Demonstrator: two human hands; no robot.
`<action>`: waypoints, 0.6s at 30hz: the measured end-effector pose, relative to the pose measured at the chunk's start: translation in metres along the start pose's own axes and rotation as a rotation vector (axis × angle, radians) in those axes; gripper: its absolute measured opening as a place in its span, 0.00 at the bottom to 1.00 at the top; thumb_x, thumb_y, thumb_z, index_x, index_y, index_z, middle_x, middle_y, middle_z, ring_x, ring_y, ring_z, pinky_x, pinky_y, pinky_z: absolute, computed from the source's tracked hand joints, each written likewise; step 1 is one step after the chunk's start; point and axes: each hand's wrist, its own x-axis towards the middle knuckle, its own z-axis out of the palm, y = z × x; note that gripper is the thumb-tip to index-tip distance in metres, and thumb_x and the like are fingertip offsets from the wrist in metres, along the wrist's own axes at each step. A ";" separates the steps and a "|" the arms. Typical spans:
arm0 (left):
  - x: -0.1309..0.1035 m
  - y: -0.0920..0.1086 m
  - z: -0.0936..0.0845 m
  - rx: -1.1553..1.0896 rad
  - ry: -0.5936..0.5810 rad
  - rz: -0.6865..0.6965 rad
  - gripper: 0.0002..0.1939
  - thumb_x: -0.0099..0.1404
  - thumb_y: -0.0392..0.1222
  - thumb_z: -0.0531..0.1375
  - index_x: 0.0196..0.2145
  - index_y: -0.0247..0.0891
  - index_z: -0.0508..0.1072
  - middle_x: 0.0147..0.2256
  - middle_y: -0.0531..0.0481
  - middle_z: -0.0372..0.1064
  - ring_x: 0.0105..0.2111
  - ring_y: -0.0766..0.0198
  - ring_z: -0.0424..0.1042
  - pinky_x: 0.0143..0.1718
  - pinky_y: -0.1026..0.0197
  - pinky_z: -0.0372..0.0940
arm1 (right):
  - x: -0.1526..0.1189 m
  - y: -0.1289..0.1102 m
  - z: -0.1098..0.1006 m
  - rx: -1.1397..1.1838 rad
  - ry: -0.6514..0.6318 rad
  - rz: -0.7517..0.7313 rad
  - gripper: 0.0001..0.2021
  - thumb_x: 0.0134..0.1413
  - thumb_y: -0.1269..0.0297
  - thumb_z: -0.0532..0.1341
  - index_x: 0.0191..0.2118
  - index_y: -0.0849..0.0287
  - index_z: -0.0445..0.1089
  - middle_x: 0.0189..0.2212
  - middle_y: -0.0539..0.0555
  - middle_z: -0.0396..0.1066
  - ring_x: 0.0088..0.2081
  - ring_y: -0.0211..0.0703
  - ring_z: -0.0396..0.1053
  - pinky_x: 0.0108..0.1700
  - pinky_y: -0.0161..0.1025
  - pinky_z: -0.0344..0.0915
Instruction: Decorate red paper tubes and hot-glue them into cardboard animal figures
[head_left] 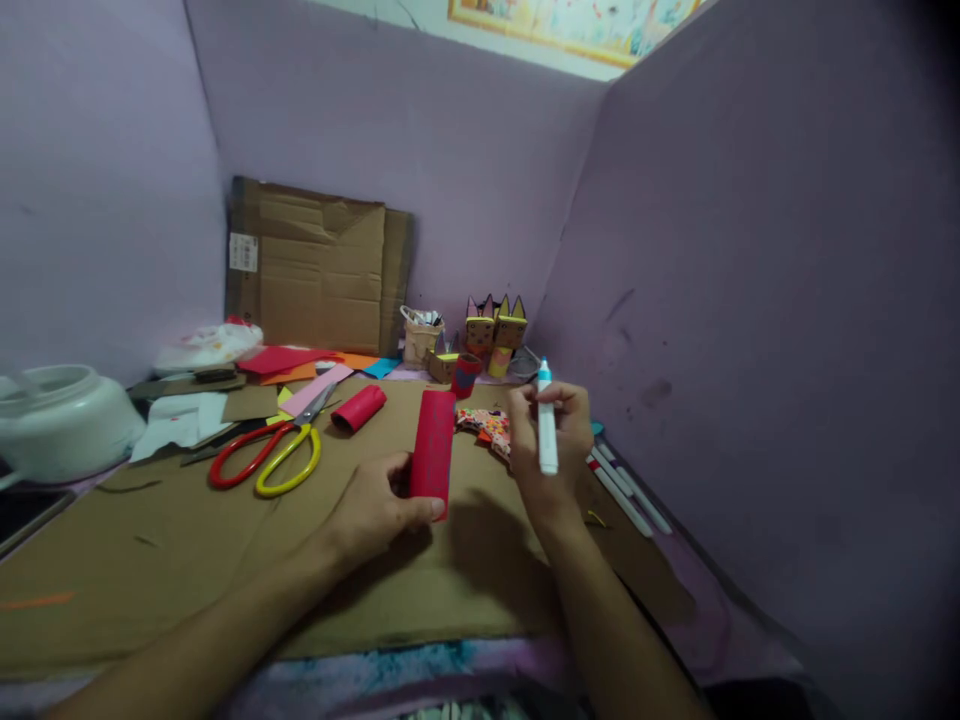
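Observation:
My left hand [382, 505] is closed round the lower part of a long red paper tube [433, 445], which has faint bluish marks and a blue strip along its right side. My right hand [553, 440] grips a white marker [547, 425], its blue tip pointing up and away from the tube. Behind the tube stands a short red roll with a blue shape [466, 374]. Another red roll [360, 409] lies on the cardboard to the left. Patterned pieces [486, 428] lie between the tube and my right hand.
Scissors [285, 448] with red and yellow handles lie left on the cardboard sheet [225, 580]. Several markers [626, 485] lie at right. Behind are coloured papers [281, 360], a cup of tools [422, 340] and cardboard figures [495, 330]. A white pot [67, 425] sits far left.

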 end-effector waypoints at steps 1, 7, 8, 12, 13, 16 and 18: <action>0.002 -0.002 0.000 -0.109 -0.044 -0.049 0.19 0.42 0.46 0.65 0.31 0.34 0.70 0.28 0.50 0.70 0.26 0.63 0.68 0.26 0.61 0.64 | -0.001 0.000 -0.001 0.101 -0.004 0.100 0.07 0.49 0.65 0.60 0.30 0.55 0.59 0.24 0.47 0.71 0.22 0.36 0.67 0.26 0.34 0.64; 0.006 -0.012 0.000 -0.342 -0.135 -0.161 0.21 0.41 0.43 0.68 0.34 0.31 0.70 0.27 0.50 0.71 0.24 0.67 0.68 0.25 0.65 0.63 | -0.032 -0.004 -0.014 0.485 -0.120 0.579 0.13 0.44 0.57 0.65 0.35 0.60 0.68 0.20 0.48 0.72 0.19 0.36 0.67 0.22 0.34 0.63; 0.006 -0.012 0.000 -0.357 -0.136 -0.163 0.22 0.41 0.43 0.68 0.34 0.31 0.70 0.27 0.51 0.71 0.24 0.67 0.68 0.25 0.65 0.63 | -0.039 -0.005 -0.017 0.495 -0.118 0.608 0.15 0.44 0.55 0.65 0.35 0.60 0.70 0.18 0.48 0.71 0.18 0.36 0.66 0.21 0.33 0.62; 0.005 -0.011 0.000 -0.403 -0.149 -0.164 0.23 0.39 0.41 0.68 0.35 0.30 0.71 0.29 0.49 0.72 0.25 0.67 0.69 0.26 0.64 0.64 | -0.058 -0.004 -0.026 0.454 -0.121 0.580 0.16 0.45 0.51 0.65 0.32 0.61 0.74 0.15 0.46 0.67 0.17 0.33 0.62 0.20 0.32 0.59; 0.005 -0.011 0.000 -0.401 -0.147 -0.163 0.23 0.39 0.40 0.68 0.35 0.30 0.71 0.29 0.48 0.73 0.25 0.67 0.69 0.26 0.65 0.64 | -0.062 -0.004 -0.028 0.444 -0.127 0.551 0.16 0.47 0.52 0.64 0.31 0.61 0.75 0.15 0.46 0.66 0.18 0.33 0.62 0.20 0.32 0.59; 0.006 -0.010 0.002 -0.367 -0.123 -0.186 0.25 0.37 0.39 0.68 0.36 0.30 0.72 0.27 0.49 0.73 0.24 0.66 0.69 0.24 0.65 0.64 | -0.072 -0.006 -0.033 0.428 -0.191 0.486 0.14 0.50 0.53 0.62 0.32 0.60 0.75 0.17 0.47 0.68 0.19 0.34 0.64 0.23 0.33 0.61; 0.006 -0.008 0.003 -0.337 -0.103 -0.211 0.26 0.34 0.38 0.68 0.36 0.31 0.72 0.26 0.49 0.73 0.23 0.65 0.69 0.23 0.63 0.64 | -0.078 -0.008 -0.035 0.393 -0.265 0.464 0.12 0.52 0.54 0.61 0.33 0.58 0.74 0.19 0.47 0.69 0.21 0.35 0.66 0.24 0.32 0.62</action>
